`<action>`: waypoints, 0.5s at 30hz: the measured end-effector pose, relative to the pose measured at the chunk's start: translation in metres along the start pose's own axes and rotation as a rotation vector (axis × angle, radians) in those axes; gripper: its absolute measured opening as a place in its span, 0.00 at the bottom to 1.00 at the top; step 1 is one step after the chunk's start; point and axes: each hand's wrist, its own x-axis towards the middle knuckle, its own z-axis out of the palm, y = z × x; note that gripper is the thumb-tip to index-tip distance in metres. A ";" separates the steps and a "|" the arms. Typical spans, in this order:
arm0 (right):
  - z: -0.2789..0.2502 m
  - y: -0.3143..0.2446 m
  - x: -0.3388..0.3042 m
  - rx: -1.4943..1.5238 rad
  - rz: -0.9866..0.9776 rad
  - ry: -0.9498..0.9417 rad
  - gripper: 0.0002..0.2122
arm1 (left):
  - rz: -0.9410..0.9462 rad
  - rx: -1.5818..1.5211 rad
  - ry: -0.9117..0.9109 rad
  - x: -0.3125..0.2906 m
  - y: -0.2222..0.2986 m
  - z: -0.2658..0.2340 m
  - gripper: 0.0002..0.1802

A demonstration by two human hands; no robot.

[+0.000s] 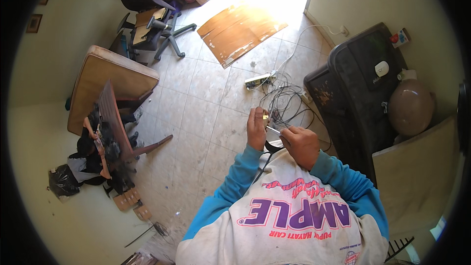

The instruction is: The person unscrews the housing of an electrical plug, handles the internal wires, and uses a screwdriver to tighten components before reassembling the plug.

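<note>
In front of my chest, my left hand (255, 128) grips a small piece with a yellow face (266, 116), fingers upright behind and around it. Most of that piece is hidden, so its kind is unclear. My right hand (300, 143) is closed round a screwdriver (274, 130), whose thin pale shaft points left at the small piece. Whether the tip touches it is too small to tell. Below my left hand a black cable (265, 163) runs down over my shirt.
Tangled dark cables (289, 100) and an opened power strip or circuit board (259, 81) lie on the tiled floor (184, 98). An orange-brown board (238, 34) lies beyond. To the right stands a black cabinet (351, 93); at left, an overturned wooden chair (115, 122) and an office chair (169, 37).
</note>
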 end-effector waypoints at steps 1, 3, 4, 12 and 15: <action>0.001 0.001 -0.001 0.006 -0.012 -0.012 0.05 | -0.006 0.021 -0.013 0.000 -0.003 -0.002 0.23; 0.004 0.003 -0.003 0.025 -0.011 -0.071 0.05 | -0.016 0.030 -0.022 0.001 -0.013 -0.004 0.23; 0.005 0.005 -0.004 0.034 -0.012 -0.101 0.05 | -0.021 0.034 -0.026 0.000 -0.016 -0.005 0.23; 0.009 0.007 0.001 0.327 0.206 -0.226 0.07 | 0.074 0.081 -0.030 -0.007 -0.013 -0.014 0.22; 0.013 0.000 0.005 0.115 0.092 -0.160 0.06 | -0.061 0.003 -0.034 0.002 -0.009 -0.017 0.24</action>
